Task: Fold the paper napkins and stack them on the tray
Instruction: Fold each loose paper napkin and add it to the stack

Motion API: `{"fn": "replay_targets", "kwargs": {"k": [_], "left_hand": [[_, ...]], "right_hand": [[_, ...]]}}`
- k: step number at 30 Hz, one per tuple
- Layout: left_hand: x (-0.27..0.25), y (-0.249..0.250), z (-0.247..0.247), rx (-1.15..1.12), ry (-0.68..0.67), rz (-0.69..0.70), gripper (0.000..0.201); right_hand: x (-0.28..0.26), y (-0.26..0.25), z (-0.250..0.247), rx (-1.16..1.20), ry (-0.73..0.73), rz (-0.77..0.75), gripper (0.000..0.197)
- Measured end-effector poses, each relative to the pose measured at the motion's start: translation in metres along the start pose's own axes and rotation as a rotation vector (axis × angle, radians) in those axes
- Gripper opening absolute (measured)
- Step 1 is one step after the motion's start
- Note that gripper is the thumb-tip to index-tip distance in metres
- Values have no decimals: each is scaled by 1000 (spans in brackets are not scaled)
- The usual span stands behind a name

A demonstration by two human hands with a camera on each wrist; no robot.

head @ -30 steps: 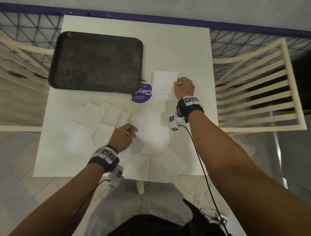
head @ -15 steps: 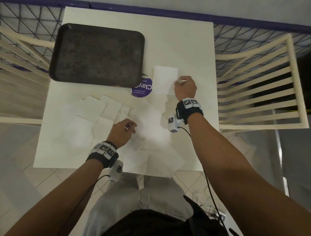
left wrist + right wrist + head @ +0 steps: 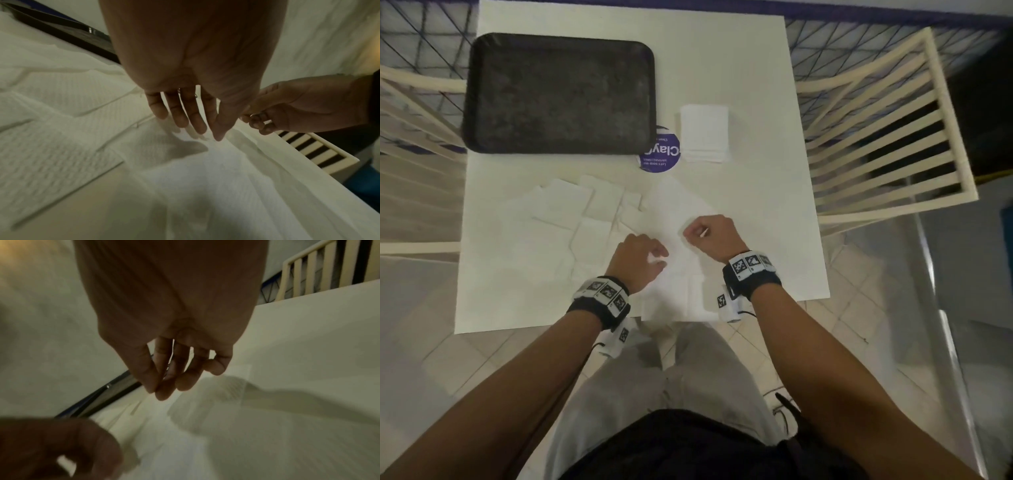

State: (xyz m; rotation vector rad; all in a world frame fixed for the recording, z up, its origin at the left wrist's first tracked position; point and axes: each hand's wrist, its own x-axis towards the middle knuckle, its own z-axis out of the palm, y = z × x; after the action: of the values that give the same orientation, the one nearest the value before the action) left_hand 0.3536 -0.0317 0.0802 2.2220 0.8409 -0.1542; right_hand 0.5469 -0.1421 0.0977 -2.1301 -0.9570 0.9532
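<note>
A dark empty tray (image 3: pixel 558 92) lies at the table's far left. Right of it sits a small stack of folded white napkins (image 3: pixel 703 132). An unfolded napkin (image 3: pixel 678 209) is spread near the front edge, between my hands. My left hand (image 3: pixel 654 258) pinches its near edge between thumb and forefinger; in the left wrist view the other fingers (image 3: pixel 180 116) hang fairly straight above the paper. My right hand (image 3: pixel 698 233) is curled at the napkin's right side, a sliver of paper between thumb and fingers (image 3: pixel 162 391). The wrist views are blurred.
Several loose unfolded napkins (image 3: pixel 571 212) overlap at the left front of the white table (image 3: pixel 763 192). A round purple sticker (image 3: pixel 661 154) lies by the tray's near right corner. Slatted cream chairs (image 3: pixel 887 130) flank the table.
My right hand has left the folded stack and come back toward me to the spread napkin beside my left hand. The left hand stays at the same napkin.
</note>
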Motion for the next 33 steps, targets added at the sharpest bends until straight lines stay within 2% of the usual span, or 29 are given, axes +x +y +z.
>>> {"fn": "replay_targets", "kwargs": {"k": [2, 4, 7, 9, 17, 21, 25, 30, 33], "left_hand": [[-3, -4, 2, 105, 7, 21, 20], [-6, -8, 5, 177, 8, 42, 29], [-9, -11, 8, 178, 2, 52, 36], [-10, -14, 8, 162, 15, 64, 39], [-15, -17, 9, 87, 90, 63, 34], [-13, -15, 7, 16, 102, 25, 27], [-7, -9, 1, -20, 108, -36, 27], [-5, 7, -16, -327, 134, -172, 34], [-8, 24, -29, -528, 116, -297, 54]], "right_hand": [[-14, 5, 12, -76, -84, -11, 6], [-22, 10, 22, -155, -132, 28, 15], [-30, 13, 34, -363, -160, 37, 30], [-36, 12, 41, -486, -179, 16, 33], [-38, 11, 43, -554, -190, 1, 8], [-33, 7, 32, -487, -225, 21, 9], [-27, -4, 4, -272, -231, 65, 12], [-15, -23, -31, -121, -225, 95, 15], [-5, -29, -44, 4, -169, 126, 17]]}}
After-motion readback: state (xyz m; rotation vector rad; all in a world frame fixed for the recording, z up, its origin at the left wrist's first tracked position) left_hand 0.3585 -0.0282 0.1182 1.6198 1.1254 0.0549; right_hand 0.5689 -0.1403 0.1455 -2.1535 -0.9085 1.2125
